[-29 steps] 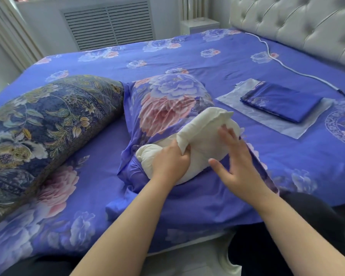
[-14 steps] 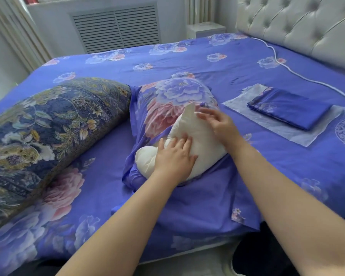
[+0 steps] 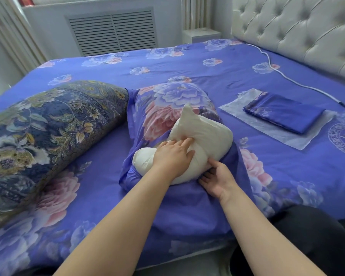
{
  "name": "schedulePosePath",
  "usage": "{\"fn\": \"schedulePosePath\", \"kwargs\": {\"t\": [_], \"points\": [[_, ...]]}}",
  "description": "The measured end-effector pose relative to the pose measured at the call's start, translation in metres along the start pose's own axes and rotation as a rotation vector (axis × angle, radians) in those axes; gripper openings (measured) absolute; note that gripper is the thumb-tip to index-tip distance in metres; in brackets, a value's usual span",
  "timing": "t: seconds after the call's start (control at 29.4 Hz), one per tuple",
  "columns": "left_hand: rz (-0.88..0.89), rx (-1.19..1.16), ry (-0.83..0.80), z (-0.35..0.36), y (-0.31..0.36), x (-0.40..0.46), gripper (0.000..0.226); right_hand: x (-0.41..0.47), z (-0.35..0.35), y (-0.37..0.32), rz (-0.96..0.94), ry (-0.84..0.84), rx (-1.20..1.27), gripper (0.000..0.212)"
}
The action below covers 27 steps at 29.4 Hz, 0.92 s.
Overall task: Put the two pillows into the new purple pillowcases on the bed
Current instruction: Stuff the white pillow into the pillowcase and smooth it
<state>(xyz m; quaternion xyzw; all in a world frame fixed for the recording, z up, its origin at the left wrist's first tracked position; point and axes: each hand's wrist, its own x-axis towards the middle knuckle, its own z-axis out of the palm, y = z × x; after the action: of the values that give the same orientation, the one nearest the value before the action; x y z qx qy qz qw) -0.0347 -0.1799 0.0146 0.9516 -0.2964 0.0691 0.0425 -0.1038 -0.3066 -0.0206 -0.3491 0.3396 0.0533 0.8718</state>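
Observation:
A white pillow (image 3: pixel 205 134) lies partly inside a purple flowered pillowcase (image 3: pixel 173 100) in the middle of the bed; its near end bulges out of the case's opening. My left hand (image 3: pixel 173 156) presses flat on that white end with straight fingers. My right hand (image 3: pixel 217 180) lies on the loose purple cloth just below the pillow, fingers spread against its underside. A second pillow (image 3: pixel 48 128), in a dark blue and gold flowered cover, rests at the left. A folded purple pillowcase (image 3: pixel 283 114) sits on a clear plastic wrapper (image 3: pixel 237 108) at the right.
The bed's purple flowered sheet (image 3: pixel 207 76) spreads all round. A tufted white headboard (image 3: pixel 299 30) stands at the right with a white cable (image 3: pixel 287 78) running along it. A small white nightstand (image 3: pixel 201 35) and a vent panel (image 3: pixel 114 32) are at the back wall.
My right hand came down from the pillow's upper tip to the cloth under its near end. The left hand stayed pressed on the pillow, whose tip now stands up.

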Motion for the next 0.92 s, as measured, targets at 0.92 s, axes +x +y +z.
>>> {"fn": "schedulePosePath", "kwargs": {"t": [0.92], "points": [[-0.268, -0.488, 0.084, -0.021, 0.004, -0.024, 0.031, 0.005, 0.039, -0.029, -1.746, 0.329, -1.523, 0.034]]}}
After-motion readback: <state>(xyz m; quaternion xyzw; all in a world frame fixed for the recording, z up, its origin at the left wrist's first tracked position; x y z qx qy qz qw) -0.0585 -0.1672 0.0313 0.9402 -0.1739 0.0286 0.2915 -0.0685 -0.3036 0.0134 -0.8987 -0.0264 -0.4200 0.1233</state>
